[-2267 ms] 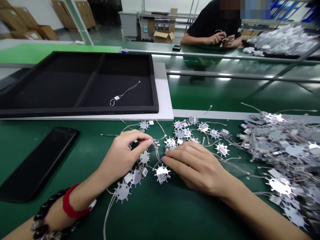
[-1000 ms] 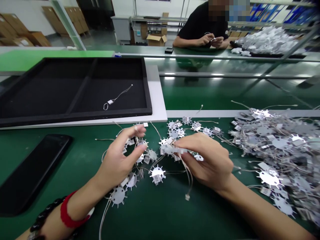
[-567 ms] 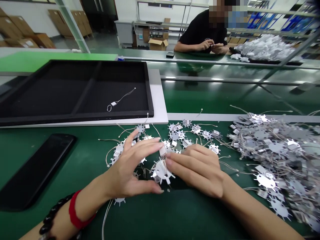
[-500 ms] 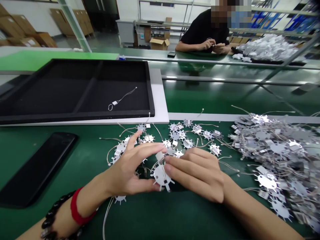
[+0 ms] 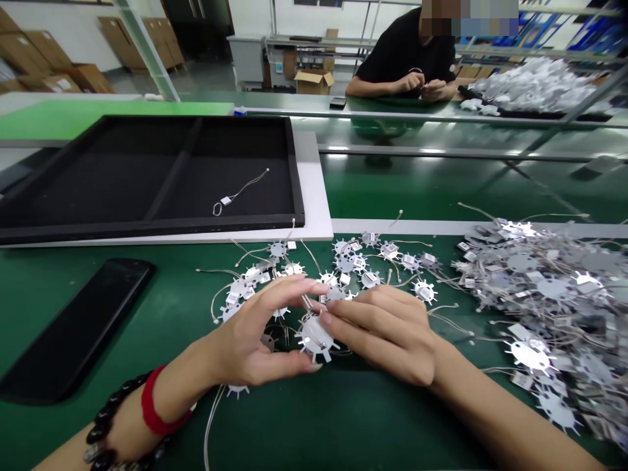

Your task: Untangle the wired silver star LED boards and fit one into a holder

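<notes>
A silvery spoked metal disc (image 5: 316, 335) with thin wires is held up between my two hands above the green bench. My left hand (image 5: 258, 333) curves around its left side, the thumb against the lower spokes and the fingertips by the wires at the top. The fingers of my right hand (image 5: 387, 330) are pinched together on the disc's upper right edge. Behind and beneath the hands lie several similar wired discs (image 5: 370, 280), many carrying small white square tags. What the left fingertips press on at the top is partly hidden.
A large heap of wired discs (image 5: 549, 288) covers the right side. At left lies a black phone-like slab (image 5: 73, 327). Behind it, a black divided tray (image 5: 132, 163) holds one loose wired piece (image 5: 226, 201). Across the bench sits a person (image 5: 397, 62) beside white parts (image 5: 534, 85).
The held disc has tilted and risen slightly between my fingers. The small white tag above it, visible before, is now mostly hidden by my left fingertips. The view has shifted slightly.
</notes>
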### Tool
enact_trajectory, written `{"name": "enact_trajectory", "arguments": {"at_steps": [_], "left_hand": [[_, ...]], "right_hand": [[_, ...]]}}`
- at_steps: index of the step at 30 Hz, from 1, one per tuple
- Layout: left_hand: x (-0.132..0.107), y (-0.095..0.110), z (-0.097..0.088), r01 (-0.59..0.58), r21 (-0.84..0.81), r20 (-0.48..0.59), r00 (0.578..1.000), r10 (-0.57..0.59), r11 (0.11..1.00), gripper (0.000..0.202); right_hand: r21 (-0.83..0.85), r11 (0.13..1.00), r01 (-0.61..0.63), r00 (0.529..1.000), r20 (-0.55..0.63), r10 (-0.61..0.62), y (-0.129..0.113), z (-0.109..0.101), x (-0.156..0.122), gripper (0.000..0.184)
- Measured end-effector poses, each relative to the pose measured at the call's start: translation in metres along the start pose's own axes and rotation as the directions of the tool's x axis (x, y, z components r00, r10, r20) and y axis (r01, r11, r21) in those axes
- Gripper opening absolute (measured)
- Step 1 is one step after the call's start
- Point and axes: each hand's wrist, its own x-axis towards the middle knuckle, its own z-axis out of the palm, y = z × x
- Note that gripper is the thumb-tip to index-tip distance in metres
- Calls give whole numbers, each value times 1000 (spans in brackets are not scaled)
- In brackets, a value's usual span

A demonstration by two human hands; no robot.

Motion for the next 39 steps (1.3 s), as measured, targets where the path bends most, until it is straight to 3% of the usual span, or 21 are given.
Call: {"name": "enact_trajectory", "arguments": {"at_steps": [6,14,20,22,27,30,34,39], "left_hand": [[0,-2,-1,46,17,-6,999,-46,999,84],[-6,-6,0,49,30,-59,997,-47,998,77],[-1,-5,1,-217,311,-23,972,236,925,66],[1,-4,0,-243,337,-3,966,259,910,67],[1,-5,-1,-199,170,-37,977,208,965,73],[-1,-6,-1,-133,78,-112,984,141,988,69],[-2,-6,0,-66,139,-190,977,92,988,66],[-1,-5,-4,15,273,-146,989,26,962,40]], "right_hand": [[6,1000,4,1000,-4,-4,4,5,1,20],[43,990,-135,991,7,135,6,20,-5,17],[1,986,-168,985,-48,168,2,26,-5,17],[1,985,-170,985,-38,170,0,26,-4,18],[15,988,-153,988,-23,153,-1,26,-3,16],[12,988,-155,988,-22,155,0,25,-3,14],[-6,991,-136,990,-29,135,0,21,-4,15],[18,991,-132,985,-108,133,-2,17,-4,18]]}}
